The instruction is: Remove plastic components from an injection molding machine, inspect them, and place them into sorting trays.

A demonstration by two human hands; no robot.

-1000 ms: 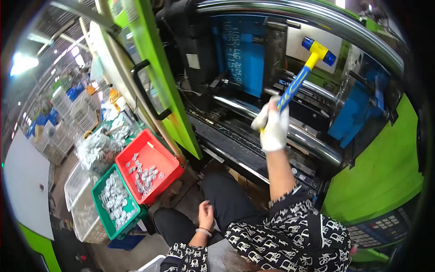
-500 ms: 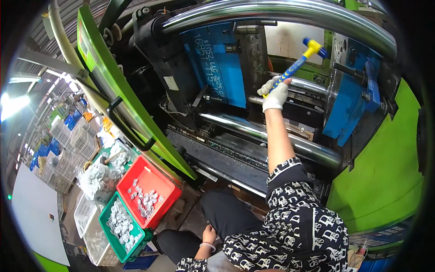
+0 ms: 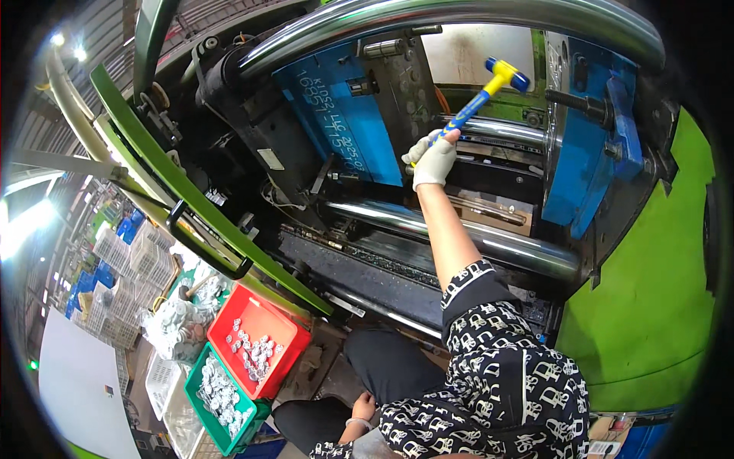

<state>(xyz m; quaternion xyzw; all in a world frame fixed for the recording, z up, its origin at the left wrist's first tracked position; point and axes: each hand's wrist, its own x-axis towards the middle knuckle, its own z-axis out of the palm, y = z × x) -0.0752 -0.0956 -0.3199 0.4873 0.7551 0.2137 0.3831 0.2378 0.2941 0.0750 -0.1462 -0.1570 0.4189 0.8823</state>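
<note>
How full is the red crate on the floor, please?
Mostly empty: the red crate holds only a loose scatter of small pale parts, with bare red bottom showing around them.

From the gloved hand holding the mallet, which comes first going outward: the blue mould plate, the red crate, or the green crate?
In the head view, from the right hand:
1. Blue mould plate, just left of it.
2. Red crate, down left on the floor.
3. Green crate, beyond the red one.
</note>
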